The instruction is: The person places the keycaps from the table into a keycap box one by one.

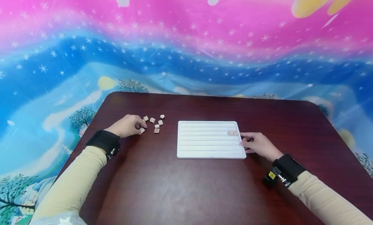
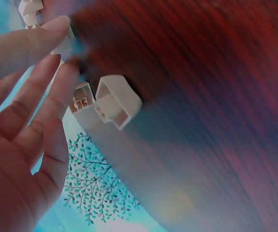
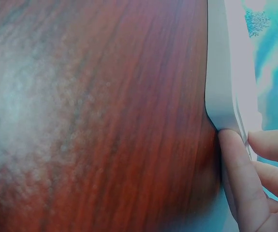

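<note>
A white tray [image 1: 207, 156] with raised parallel ridges lies on the table. At its right edge, my right hand [image 1: 259, 145] pinches the rim between thumb and fingers; in the right wrist view a fingertip [image 3: 233, 140] presses the tray's side wall [image 3: 221, 72]. Two beige keycaps [image 1: 232, 133] sit side by side in one row at the tray's right end. To the left, my left hand [image 1: 128, 125] has thumb and curled fingers about a keycap [image 1: 141, 130], partly hidden by them. Hollow undersides show on loose keycaps [image 2: 119, 102] in the left wrist view.
Several loose keycaps [image 1: 156, 130] lie scattered between my left hand and the tray, some tipped over. The dark brown table [image 1: 163, 183] has rounded far corners. Behind it hangs a pink and blue patterned cloth [image 1: 186, 56].
</note>
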A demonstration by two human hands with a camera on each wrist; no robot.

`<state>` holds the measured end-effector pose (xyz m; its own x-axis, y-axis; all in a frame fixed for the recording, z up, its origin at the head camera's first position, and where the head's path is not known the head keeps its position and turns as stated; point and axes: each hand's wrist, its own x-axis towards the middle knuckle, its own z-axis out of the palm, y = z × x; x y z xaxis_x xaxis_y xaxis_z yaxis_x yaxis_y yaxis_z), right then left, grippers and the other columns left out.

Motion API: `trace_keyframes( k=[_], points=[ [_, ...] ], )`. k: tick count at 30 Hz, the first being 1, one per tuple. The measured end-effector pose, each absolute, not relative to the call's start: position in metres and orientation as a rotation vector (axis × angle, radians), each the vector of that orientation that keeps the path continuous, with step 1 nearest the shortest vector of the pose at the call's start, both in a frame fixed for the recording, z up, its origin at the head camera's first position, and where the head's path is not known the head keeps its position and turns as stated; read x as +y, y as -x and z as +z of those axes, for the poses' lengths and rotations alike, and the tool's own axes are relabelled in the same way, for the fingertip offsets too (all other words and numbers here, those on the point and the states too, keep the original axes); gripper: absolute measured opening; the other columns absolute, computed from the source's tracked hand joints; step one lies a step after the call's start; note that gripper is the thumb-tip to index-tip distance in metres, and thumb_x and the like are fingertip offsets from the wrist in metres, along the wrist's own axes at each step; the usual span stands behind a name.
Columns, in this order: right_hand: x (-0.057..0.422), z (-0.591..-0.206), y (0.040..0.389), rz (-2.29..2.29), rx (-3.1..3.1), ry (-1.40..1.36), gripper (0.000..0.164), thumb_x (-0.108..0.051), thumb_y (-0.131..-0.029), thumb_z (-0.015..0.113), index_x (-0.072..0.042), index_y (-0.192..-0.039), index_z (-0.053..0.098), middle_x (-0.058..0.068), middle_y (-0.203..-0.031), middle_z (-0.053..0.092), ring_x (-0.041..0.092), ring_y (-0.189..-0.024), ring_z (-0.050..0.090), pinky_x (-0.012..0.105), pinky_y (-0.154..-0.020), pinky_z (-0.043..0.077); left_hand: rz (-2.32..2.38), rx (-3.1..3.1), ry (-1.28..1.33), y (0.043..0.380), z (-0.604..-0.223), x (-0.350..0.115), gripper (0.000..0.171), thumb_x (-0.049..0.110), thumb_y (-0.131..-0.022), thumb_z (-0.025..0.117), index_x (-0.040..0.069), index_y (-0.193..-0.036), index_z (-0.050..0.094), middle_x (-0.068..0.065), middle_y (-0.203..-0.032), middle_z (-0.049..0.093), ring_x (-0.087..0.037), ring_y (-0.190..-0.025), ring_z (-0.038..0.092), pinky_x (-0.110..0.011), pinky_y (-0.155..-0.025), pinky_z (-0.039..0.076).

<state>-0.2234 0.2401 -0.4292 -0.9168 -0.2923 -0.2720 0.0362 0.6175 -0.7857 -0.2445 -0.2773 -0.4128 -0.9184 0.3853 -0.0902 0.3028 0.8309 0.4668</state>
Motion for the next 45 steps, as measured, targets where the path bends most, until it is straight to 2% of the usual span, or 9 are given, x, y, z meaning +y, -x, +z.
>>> trace_keyframes(
  k=[11, 17, 20, 27, 34, 39, 45],
  points=[
    [0.241, -0.431, 0.225, -1.221, 2.454, 0.186, 0.057, -0.002, -0.098, 0.066, 0.013, -0.148, 0.042, 0.023, -0.112, 0.061, 0.024, -0.090, 0.067, 0.036, -0.076, 0.060, 0.650, 2.821, -0.535, 0.244, -0.409, -0.268, 0.013, -0.005, -0.087, 0.075, 0.003, -0.097, 0.078, -0.011, -0.099, 0.069, -0.023, -0.081, 0.060, -0.039, -0.074, 0.052],
    [0.242, -0.429, 0.226, -1.253, 2.420, 0.171, 0.058, -0.001, -0.098, 0.067, 0.012, -0.149, 0.041, 0.022, -0.110, 0.060, 0.024, -0.091, 0.066, 0.036, -0.076, 0.060, 0.704, 2.858, -0.514, 0.241, -0.400, -0.256, 0.012, -0.004, -0.087, 0.075, 0.002, -0.097, 0.078, -0.015, -0.107, 0.070, -0.028, -0.091, 0.063, -0.043, -0.080, 0.055],
    [0.243, -0.428, 0.226, -1.279, 2.389, 0.180, 0.059, -0.001, -0.098, 0.066, 0.013, -0.149, 0.040, 0.022, -0.109, 0.059, 0.024, -0.091, 0.066, 0.037, -0.077, 0.060, 0.731, 2.869, -0.525, 0.239, -0.398, -0.246, 0.014, -0.005, -0.087, 0.075, 0.002, -0.098, 0.079, -0.016, -0.111, 0.071, -0.028, -0.093, 0.065, -0.043, -0.081, 0.055],
    [0.244, -0.427, 0.225, -1.286, 2.367, 0.189, 0.061, -0.003, -0.098, 0.067, 0.014, -0.150, 0.038, 0.020, -0.108, 0.061, 0.025, -0.088, 0.066, 0.037, -0.076, 0.060, 0.761, 2.904, -0.563, 0.234, -0.397, -0.217, 0.014, -0.002, -0.087, 0.077, 0.002, -0.101, 0.079, -0.007, -0.099, 0.072, -0.023, -0.088, 0.063, -0.040, -0.080, 0.055],
    [0.244, -0.425, 0.224, -1.265, 2.387, 0.174, 0.060, -0.003, -0.099, 0.067, 0.014, -0.150, 0.039, 0.020, -0.108, 0.060, 0.025, -0.089, 0.065, 0.038, -0.077, 0.060, 0.820, 2.924, -0.557, 0.234, -0.392, -0.186, 0.017, -0.003, -0.089, 0.075, 0.001, -0.105, 0.078, -0.010, -0.104, 0.071, -0.021, -0.085, 0.065, -0.037, -0.076, 0.056],
    [0.243, -0.424, 0.224, -1.271, 2.383, 0.164, 0.060, -0.003, -0.099, 0.066, 0.013, -0.150, 0.039, 0.020, -0.108, 0.060, 0.025, -0.089, 0.065, 0.037, -0.077, 0.060, 0.863, 2.920, -0.610, 0.239, -0.388, -0.165, 0.018, 0.001, -0.089, 0.077, 0.003, -0.108, 0.078, -0.007, -0.101, 0.070, -0.021, -0.089, 0.063, -0.039, -0.082, 0.055],
    [0.242, -0.424, 0.223, -1.264, 2.393, 0.179, 0.060, -0.003, -0.099, 0.067, 0.013, -0.150, 0.040, 0.020, -0.106, 0.060, 0.025, -0.088, 0.065, 0.037, -0.077, 0.060, 0.954, 2.876, -0.616, 0.247, -0.383, -0.141, 0.018, 0.003, -0.092, 0.076, 0.003, -0.110, 0.077, -0.006, -0.101, 0.070, -0.021, -0.092, 0.064, -0.038, -0.082, 0.054]
  ],
)
